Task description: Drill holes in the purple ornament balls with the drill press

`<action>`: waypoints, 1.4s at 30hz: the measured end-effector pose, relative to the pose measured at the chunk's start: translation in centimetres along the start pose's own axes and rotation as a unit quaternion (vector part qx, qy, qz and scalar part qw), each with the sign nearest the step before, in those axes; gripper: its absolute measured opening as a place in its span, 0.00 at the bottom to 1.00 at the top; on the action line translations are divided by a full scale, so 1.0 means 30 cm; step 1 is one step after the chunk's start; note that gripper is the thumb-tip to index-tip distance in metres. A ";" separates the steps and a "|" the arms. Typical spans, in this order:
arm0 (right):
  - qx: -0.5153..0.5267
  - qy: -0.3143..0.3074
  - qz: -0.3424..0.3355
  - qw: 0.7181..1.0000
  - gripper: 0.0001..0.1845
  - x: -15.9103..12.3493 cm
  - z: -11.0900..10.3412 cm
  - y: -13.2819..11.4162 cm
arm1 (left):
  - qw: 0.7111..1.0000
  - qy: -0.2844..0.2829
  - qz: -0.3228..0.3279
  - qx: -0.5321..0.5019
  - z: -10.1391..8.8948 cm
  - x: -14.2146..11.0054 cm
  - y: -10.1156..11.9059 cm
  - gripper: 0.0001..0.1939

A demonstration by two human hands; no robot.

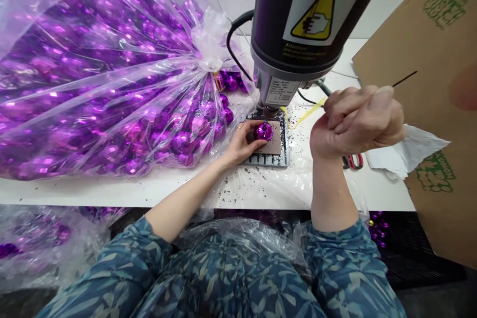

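Note:
My left hand (242, 143) is closed around a shiny purple faceted ball (264, 132), thumb in front and fingers behind. The ball sits on a brown square board (275, 145) over the slotted metal base (283, 158) of a bench drill press (298, 20). Just above the ball is the press's chuck (270, 113); whether a bit touches the ball I cannot tell. Raised at the right, my right hand (359, 121) is wrapped round the end of the press's metal lever (323, 87). A thin dark rod (405, 78) sticks out beyond that fist.
A big clear bag (210, 42) of purple balls fills the left of the white table (112, 191). Dark shavings lie around the base. Red-handled scissors (356, 161), white paper (387, 161) and a cardboard box (395, 54) are at right. A black cable (231, 39) hangs beside the press.

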State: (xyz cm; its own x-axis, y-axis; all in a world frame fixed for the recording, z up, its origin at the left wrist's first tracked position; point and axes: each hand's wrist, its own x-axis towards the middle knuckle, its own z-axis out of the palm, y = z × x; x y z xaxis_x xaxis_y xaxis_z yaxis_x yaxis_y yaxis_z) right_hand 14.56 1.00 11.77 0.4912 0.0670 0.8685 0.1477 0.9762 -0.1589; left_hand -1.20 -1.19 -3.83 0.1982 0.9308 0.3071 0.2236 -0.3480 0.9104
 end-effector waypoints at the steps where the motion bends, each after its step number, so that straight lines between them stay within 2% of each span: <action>1: 0.000 0.005 0.000 1.000 0.36 -0.003 -0.002 0.001 | 1.000 0.000 -0.001 0.000 0.000 -0.001 0.000 0.28; 6: 0.008 0.019 -0.021 1.000 0.35 -0.022 -0.014 0.011 | 1.000 0.004 -0.002 -0.003 0.001 -0.004 -0.003 0.27; 10: 0.018 0.006 -0.012 1.000 0.36 -0.029 -0.023 0.019 | 1.000 0.012 -0.002 -0.002 0.004 -0.003 -0.004 0.26; 15: 0.074 -0.025 -0.050 0.996 0.33 -0.045 -0.039 0.035 | 1.000 0.010 -0.002 0.000 0.003 0.000 -0.002 0.27; 18: 0.074 -0.017 -0.049 0.996 0.33 -0.050 -0.039 0.027 | 1.000 0.007 0.001 0.000 0.000 0.000 0.000 0.27; 22: 0.033 -0.009 0.011 0.999 0.34 0.007 0.007 -0.019 | 1.000 0.003 0.004 -0.001 -0.001 -0.002 0.003 0.27; 24: -0.025 0.003 0.099 0.995 0.34 0.066 0.046 -0.043 | 1.000 0.002 0.007 -0.002 -0.001 -0.002 0.004 0.28; 25: -0.031 0.005 0.109 0.993 0.33 0.098 0.066 -0.052 | 1.000 0.002 0.009 -0.003 0.000 -0.001 0.005 0.28; 28: -0.054 -0.025 0.196 0.979 0.29 0.187 0.118 -0.061 | 1.000 -0.005 0.008 -0.015 0.001 -0.001 0.010 0.28; 32: -0.075 -0.049 0.311 0.946 0.30 0.251 0.154 -0.045 | 0.999 0.002 -0.001 -0.034 0.001 -0.015 0.016 0.27; 35: -0.063 -0.040 0.336 0.939 0.31 0.260 0.160 -0.027 | 0.998 0.060 -0.001 -0.024 -0.012 -0.049 0.024 0.27; 38: -0.049 -0.027 0.318 0.946 0.29 0.257 0.160 -0.013 | 0.994 0.102 0.029 0.001 -0.051 -0.104 0.050 0.27; 40: -0.052 -0.025 0.303 0.951 0.28 0.256 0.160 -0.008 | 0.993 0.091 0.076 0.007 -0.091 -0.146 0.079 0.24; 42: -0.059 -0.029 0.293 0.954 0.29 0.256 0.161 -0.007 | 0.989 0.062 0.133 0.021 -0.132 -0.187 0.108 0.16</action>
State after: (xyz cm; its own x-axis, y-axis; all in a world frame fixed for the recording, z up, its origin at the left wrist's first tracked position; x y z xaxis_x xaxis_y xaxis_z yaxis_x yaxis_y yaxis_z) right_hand 14.16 2.31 20.74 0.4712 0.6086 0.6384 -0.0396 0.7377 -0.6740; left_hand -5.38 -7.11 -1.49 0.1380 0.8108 0.5688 0.2187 -0.5851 0.7809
